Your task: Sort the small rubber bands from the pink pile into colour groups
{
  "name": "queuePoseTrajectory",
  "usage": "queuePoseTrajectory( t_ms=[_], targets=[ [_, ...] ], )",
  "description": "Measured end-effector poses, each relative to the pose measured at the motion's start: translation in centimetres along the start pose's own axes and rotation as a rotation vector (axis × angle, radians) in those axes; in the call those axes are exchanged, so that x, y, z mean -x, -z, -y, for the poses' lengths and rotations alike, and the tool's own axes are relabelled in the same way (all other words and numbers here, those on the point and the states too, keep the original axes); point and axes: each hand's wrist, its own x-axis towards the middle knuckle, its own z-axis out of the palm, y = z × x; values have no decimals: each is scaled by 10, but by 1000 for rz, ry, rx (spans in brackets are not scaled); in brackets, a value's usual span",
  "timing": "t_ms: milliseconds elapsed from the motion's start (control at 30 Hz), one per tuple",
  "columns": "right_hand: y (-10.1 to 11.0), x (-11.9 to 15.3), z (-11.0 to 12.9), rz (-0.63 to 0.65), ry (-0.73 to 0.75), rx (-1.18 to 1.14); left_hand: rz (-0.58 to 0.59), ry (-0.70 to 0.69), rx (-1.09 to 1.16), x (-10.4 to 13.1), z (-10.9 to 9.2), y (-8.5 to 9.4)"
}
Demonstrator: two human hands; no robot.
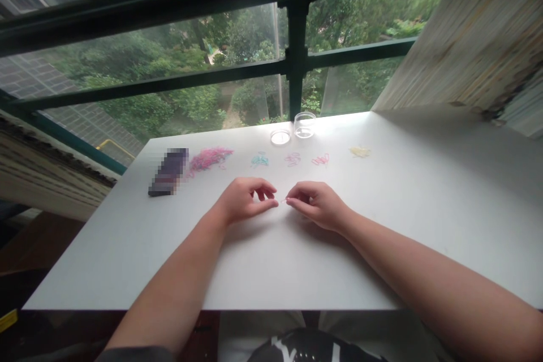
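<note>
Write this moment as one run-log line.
right hand: pinching tiny pale piece; left hand: near it; behind: small teal pile, clear round container

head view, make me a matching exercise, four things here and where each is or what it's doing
1. large pink pile
2. yellow pile
3. clear jar
4. right hand

A. nearest the window
B. pinching a small pale piece
C. beside the dark blurred object
D. right of all other piles

Pairs: 1-C, 2-D, 3-A, 4-B
</note>
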Motion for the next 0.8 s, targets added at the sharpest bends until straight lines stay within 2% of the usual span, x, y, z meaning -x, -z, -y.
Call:
queuePoseTrajectory(
  t_ms=[167,400,500,667,800],
  targets=[
    [-3,-1,0,-17,28,2,3,-112,41,-1,-7,-13],
    [-5,-1,-1,1,17,-6,-1,-141,1,0,-2,-9],
    [-3,0,-2,2,-13,6,-10,-81,-74,2,5,5],
    [2,2,-2,13,-99,-22,-84,111,-225,6,28,34],
    [3,3,-3,31,-128,-32,-129,226,-288,10,42,46]
  ],
)
